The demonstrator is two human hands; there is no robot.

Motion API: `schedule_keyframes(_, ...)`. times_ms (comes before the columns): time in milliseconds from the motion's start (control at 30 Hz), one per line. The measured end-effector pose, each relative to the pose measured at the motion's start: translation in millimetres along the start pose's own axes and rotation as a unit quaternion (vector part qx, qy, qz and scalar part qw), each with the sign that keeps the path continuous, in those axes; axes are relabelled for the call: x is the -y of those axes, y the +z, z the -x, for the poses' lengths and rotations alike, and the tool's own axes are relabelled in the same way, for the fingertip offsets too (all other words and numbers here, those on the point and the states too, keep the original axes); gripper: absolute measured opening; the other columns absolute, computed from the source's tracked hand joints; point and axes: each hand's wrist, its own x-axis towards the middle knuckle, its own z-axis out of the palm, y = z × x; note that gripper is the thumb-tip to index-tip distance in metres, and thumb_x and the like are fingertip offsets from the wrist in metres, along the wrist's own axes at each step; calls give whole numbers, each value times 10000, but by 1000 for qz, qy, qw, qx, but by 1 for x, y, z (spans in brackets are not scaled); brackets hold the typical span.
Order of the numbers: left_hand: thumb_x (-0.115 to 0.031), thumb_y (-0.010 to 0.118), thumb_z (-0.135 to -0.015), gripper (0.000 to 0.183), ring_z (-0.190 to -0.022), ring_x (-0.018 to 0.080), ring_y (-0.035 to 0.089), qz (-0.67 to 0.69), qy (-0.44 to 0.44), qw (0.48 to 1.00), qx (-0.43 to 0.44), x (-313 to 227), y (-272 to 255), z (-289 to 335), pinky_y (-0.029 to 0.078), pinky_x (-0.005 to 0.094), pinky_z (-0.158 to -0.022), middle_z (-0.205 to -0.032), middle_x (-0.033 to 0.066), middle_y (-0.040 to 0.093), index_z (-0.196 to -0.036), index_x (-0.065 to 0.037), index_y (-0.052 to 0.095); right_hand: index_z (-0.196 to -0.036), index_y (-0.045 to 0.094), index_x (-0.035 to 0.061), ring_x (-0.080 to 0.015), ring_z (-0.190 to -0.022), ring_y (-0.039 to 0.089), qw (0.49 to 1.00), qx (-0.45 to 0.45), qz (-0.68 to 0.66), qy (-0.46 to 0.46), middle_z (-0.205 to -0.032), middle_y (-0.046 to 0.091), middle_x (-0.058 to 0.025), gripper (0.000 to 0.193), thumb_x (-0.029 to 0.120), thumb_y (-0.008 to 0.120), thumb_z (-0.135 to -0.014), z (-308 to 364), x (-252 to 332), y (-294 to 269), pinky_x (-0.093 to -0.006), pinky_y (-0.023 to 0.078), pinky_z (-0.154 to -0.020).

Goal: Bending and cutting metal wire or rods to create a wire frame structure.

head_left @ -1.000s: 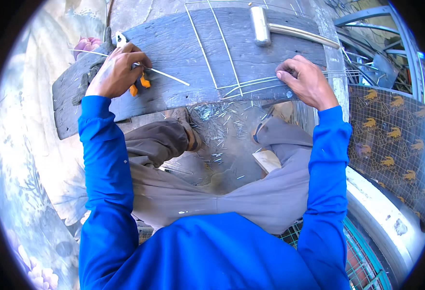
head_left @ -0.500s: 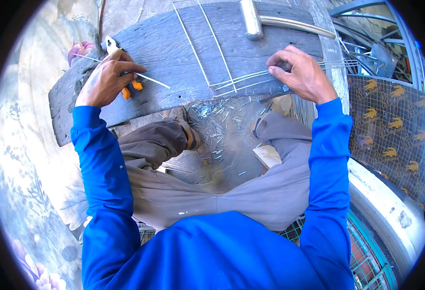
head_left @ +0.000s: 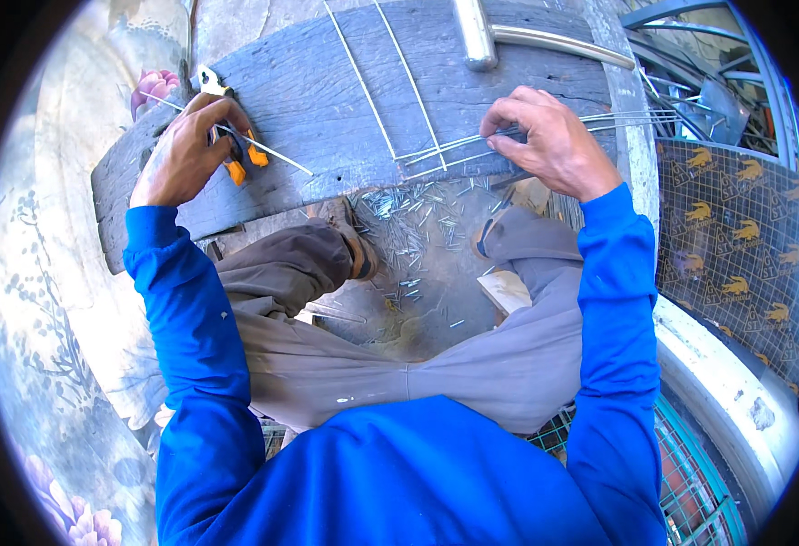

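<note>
My left hand [head_left: 185, 150] is over the left part of a dark wooden plank, its thumb and fingers apart and curved about orange-handled pliers [head_left: 256, 153]. A straight thin metal rod [head_left: 281, 158] crosses beneath or beside these fingers; the exact contact is hidden. My right hand [head_left: 549, 141] hovers low over several thin rods [head_left: 631, 116] that run rightward past the plank. Its thumb and index finger are parted, with the rods passing between or under them. Two long rods [head_left: 406, 68] lie lengthwise, their near ends meeting the crosswise rods.
A metal hammer [head_left: 478, 41] lies at the far side of the wooden plank [head_left: 290, 82]. Cut metal bits [head_left: 408, 218] litter the floor between my feet. To the right are a patterned dark sheet [head_left: 727, 237] and metal frames [head_left: 681, 36]. A flowered cloth [head_left: 45, 273] spreads on the left.
My left hand has loosened from its pinch on the thin rod, and its fingers have spread about the pliers. My right hand has shifted slightly left along the rods.
</note>
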Motion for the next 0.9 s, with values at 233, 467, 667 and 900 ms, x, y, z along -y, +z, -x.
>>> schedule_keyframes(233, 116, 562, -870, 323, -1285, 351, 609, 13, 30, 999, -12, 7, 4, -1, 474, 433, -1116, -1307, 139, 623, -1142, -21, 670, -1019, 717, 80, -318, -997, 645, 1000, -6, 3, -14, -991, 651, -109, 131, 150, 745, -911, -1, 4, 5, -442, 533, -910)
schedule_keyframes(467, 86, 507, -870, 361, -1211, 366, 633, -10, 98, 993, -61, 14, 6, -4, 488, 449, -1062, -1268, 138, 627, -1152, -51, 686, -1012, 715, 85, -331, -986, 636, 1000, -7, -10, -24, -991, 653, -113, 138, 170, 738, -906, -3, 10, 9, -450, 531, -912)
schedule_keyframes(667, -104, 611, -1042, 222, -1267, 316, 651, 12, 134, 978, -159, -37, 9, -14, 522, 441, -1051, -1358, 121, 661, -1244, -71, 698, -1012, 714, 83, -330, -997, 644, 1000, -10, -16, -19, -994, 658, -110, 135, 171, 733, -911, -3, 8, 11, -453, 539, -909)
schedule_keyframes(900, -181, 731, -979, 177, -1139, 325, 672, -20, 295, 952, -78, -75, 47, -36, 535, 440, -999, -1210, 114, 694, -1110, -62, 734, -1011, 712, 75, -330, -1002, 663, 1000, -7, -13, 2, -996, 667, -117, 143, 175, 733, -912, -3, 12, 12, -446, 549, -905)
